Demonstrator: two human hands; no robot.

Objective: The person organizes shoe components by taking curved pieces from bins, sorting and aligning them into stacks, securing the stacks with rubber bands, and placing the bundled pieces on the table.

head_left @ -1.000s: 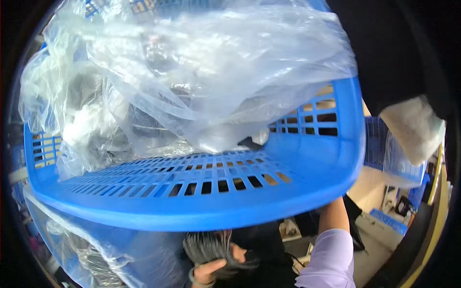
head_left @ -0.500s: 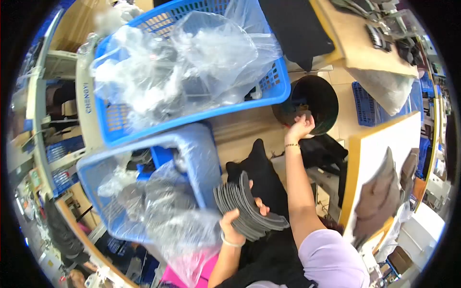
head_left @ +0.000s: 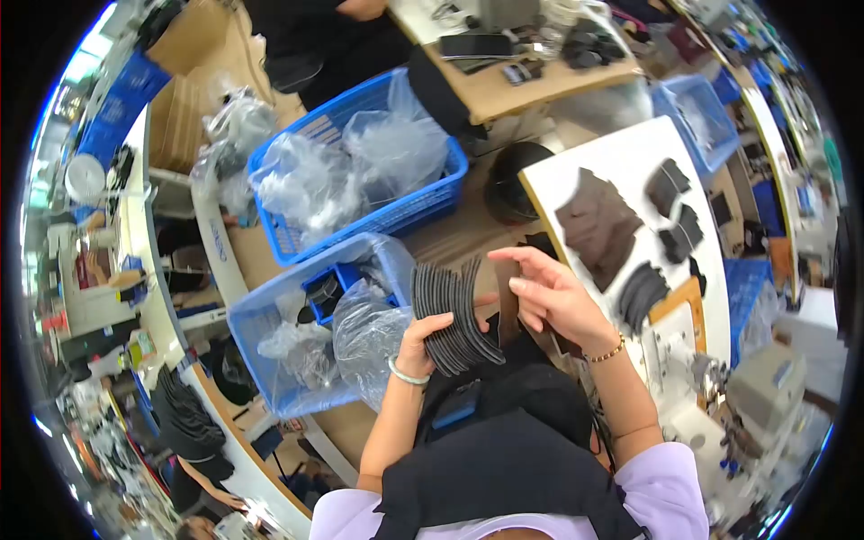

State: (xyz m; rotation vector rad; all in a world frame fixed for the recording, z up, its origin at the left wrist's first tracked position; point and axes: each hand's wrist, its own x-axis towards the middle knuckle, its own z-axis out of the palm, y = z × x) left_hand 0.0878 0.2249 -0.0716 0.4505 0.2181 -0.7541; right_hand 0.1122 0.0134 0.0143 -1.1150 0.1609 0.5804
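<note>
My left hand (head_left: 421,344) is closed around a thick stack of curved dark-grey pieces (head_left: 446,317), with the thumb over the near side and fingers behind. The pieces look like soft, flat cut material; their exact kind does not show. Just right of the stack, my right hand (head_left: 565,301) has a single dark-brown strip (head_left: 508,304) at its thumb and fingertips. That strip stands nearly upright beside the stack, slightly apart from it. Both hands are in front of my black apron (head_left: 504,459).
Two blue baskets, a far one (head_left: 387,219) and a nearer one (head_left: 261,364), hold plastic bags. A dark bin (head_left: 504,184) stands beyond my hands. On the right, a white table (head_left: 670,148) carries dark cut pieces (head_left: 598,225) beside a sewing machine (head_left: 765,387).
My right hand has come back from over the dark bin to beside the stack, now with a dark strip at its fingers. The view has shifted, showing more of the white table.
</note>
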